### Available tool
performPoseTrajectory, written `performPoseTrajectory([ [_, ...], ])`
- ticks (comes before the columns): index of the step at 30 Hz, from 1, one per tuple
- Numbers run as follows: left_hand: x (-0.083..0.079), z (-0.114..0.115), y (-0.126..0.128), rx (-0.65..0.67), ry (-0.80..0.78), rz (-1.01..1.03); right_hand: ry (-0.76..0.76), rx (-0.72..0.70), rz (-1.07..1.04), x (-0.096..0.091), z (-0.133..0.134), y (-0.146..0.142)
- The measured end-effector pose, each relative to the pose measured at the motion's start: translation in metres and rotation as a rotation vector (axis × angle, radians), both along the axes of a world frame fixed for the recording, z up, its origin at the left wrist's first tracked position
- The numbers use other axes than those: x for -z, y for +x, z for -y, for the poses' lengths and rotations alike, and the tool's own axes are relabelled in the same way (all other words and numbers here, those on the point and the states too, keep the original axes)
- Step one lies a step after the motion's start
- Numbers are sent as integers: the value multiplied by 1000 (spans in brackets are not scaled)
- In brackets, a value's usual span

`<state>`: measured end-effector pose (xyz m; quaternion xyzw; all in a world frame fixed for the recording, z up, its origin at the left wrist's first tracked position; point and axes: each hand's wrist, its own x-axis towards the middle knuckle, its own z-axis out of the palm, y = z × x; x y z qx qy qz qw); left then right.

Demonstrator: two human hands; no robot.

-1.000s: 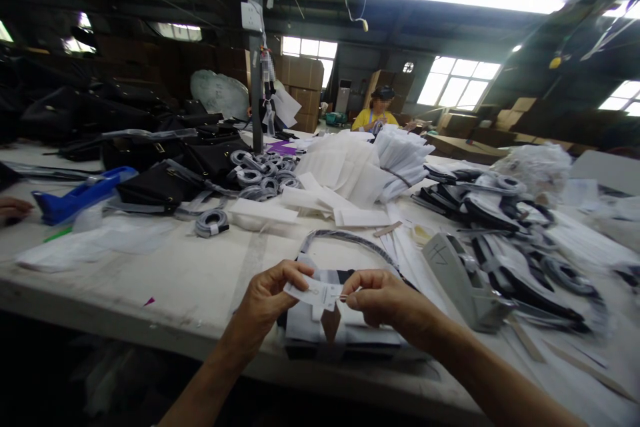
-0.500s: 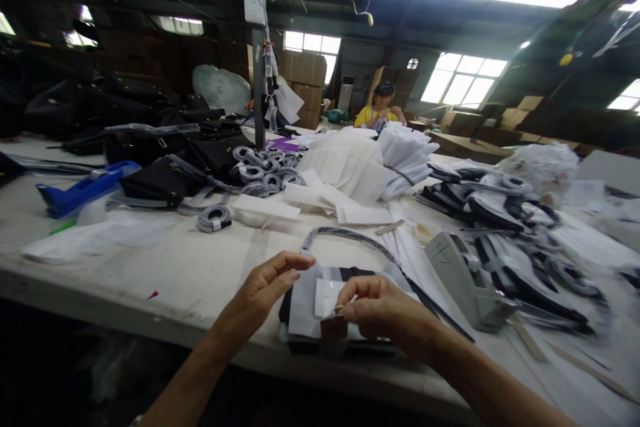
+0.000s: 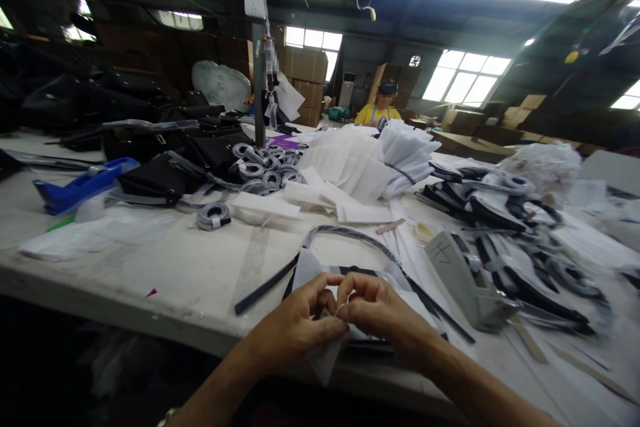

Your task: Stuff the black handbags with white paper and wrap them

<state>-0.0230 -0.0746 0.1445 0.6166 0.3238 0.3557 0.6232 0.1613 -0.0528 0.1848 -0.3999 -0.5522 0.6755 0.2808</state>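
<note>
Since the frame half a second earlier, the left hand [image 3: 300, 325] has closed in from an open, raised position to meet the right hand [image 3: 383, 310], and a black strap [image 3: 265, 287] now lies extended to the left of the bag [image 3: 306, 265]. At far left on the table [image 3: 190, 273] rests a blue dispenser [image 3: 80, 183], with black bags [image 3: 165, 177] behind it and a single grey coil [image 3: 213, 215] just to their right. A post [image 3: 259, 60] rises behind a cluster of further coils [image 3: 265, 170]. At bottom centre, the left hand is curled, thumb against fingertips, and the right hand is curled likewise. Both pinch a thin pale loop [image 3: 341, 309] at the point where the fingertips touch. The loop is held just above the bag, which lies wrapped in pale paper at the near table edge, directly under both hands. A pale flap [image 3: 326, 359] hangs below the left hand; what it is cannot be told. The bag's handle [image 3: 350, 235] arcs flat on the table beyond the hands. Behind it lies a stack of white sheets [image 3: 360, 167], with a person in yellow [image 3: 377, 110] seated well beyond. A grey dispenser [image 3: 460, 273] stands near the right hand, with a heap of straps [image 3: 525, 227] at far right.
</note>
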Motion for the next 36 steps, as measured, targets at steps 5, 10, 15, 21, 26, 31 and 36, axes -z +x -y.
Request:
performPoseTrajectory([
  [5,-2,-3,-4,-160,86,-197,-142,-105,-59,11,-4,7],
  [10,10,-15,-18,-252,44,-227,-185,-220,-20,17,-7,18],
  [15,16,-20,-22,-223,3,-212,100,-71,60,17,-17,19],
  [21,20,-29,-10,-25,-193,73,37,100,-256,26,-32,-3],
  [26,2,-69,-38,-154,12,-154,-126,174,-270,25,-70,-13],
  [31,39,-136,-68,-421,394,-780,-269,111,-46,54,-132,-20],
  [36,85,-170,-66,-345,469,-909,-446,6,227,90,-179,-35],
])
